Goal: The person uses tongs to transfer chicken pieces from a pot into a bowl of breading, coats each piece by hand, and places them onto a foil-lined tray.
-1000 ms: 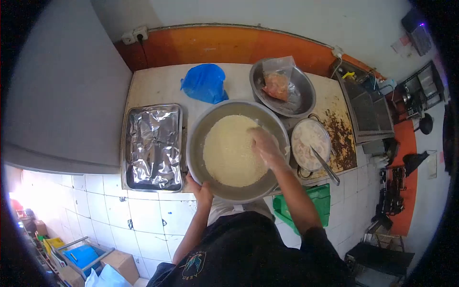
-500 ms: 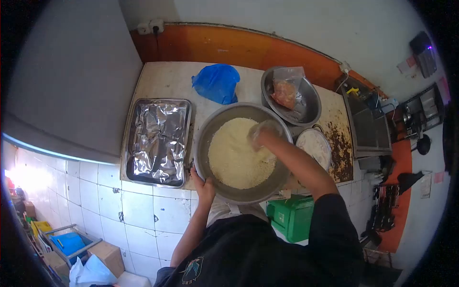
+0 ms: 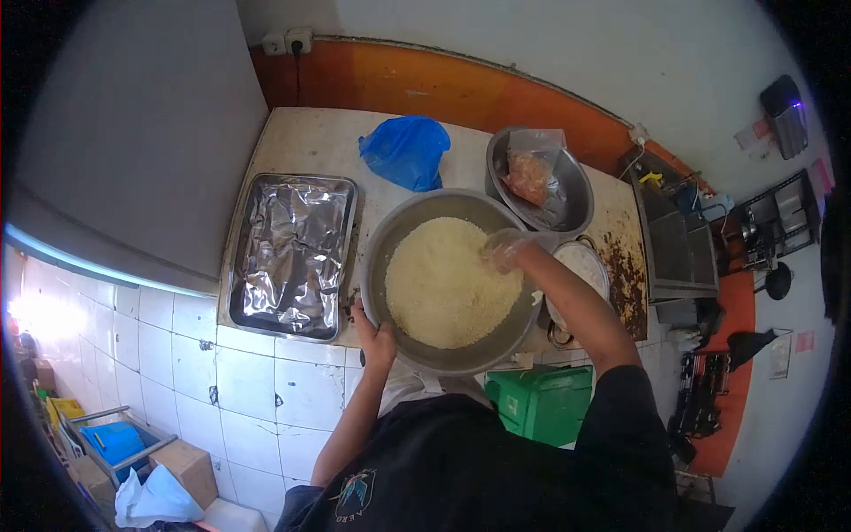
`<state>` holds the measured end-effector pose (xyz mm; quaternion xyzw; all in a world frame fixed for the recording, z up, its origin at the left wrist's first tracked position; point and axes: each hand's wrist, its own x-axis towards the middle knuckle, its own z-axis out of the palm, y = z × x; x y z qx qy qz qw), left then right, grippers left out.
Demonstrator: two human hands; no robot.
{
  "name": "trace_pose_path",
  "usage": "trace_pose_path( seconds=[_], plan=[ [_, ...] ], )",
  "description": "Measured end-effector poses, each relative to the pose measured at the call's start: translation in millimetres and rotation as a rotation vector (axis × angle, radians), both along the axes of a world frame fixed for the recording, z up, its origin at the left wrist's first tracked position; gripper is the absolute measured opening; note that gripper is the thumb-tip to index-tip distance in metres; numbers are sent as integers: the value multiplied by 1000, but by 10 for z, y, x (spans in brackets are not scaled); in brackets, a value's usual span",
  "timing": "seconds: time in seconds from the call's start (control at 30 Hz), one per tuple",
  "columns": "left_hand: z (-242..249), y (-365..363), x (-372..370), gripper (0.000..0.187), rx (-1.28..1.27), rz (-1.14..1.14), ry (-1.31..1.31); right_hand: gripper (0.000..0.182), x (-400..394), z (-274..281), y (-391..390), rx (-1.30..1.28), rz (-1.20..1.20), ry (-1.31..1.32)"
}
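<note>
A large grey metal basin holds a wide heap of pale yellow crumbs. My left hand is closed on the basin's near left rim, fingers on the outside. Over the right side of the crumbs is my right hand, in a clear loose plastic glove. Its fingers are blurred and partly hidden by the glove, at the edge of the heap. Just right of the basin, partly under my right forearm, stands a pot with white powdery contents.
A foil-lined metal tray lies left of the basin. Behind are a blue plastic bag and a second metal bowl with a bag of orange-pink food. A green crate stands below the table edge.
My right hand has moved right and slightly down, from over the crumbs toward the basin's right side. The heap's surface has shifted. My left hand keeps its place on the rim.
</note>
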<state>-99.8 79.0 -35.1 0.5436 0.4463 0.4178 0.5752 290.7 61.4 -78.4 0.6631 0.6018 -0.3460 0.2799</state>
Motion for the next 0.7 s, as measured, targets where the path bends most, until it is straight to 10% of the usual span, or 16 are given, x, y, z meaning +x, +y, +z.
trace_pose_path(
  seconds=[0.13, 0.27, 0.43, 0.7],
  plan=[
    [-10, 24, 26, 51, 28, 14, 7, 52, -692, 1315, -104, 57, -339, 145],
    [-18, 35, 27, 49, -32, 48, -99, 60, -538, 1005, -334, 145, -121, 85],
    [14, 52, 23, 49, -19, 59, -48, 63, -922, 1808, -187, -4, -705, 580],
    [-88, 66, 10, 49, 13, 31, -53, 40, -953, 1233, -236, 474, -697, 809]
  ],
)
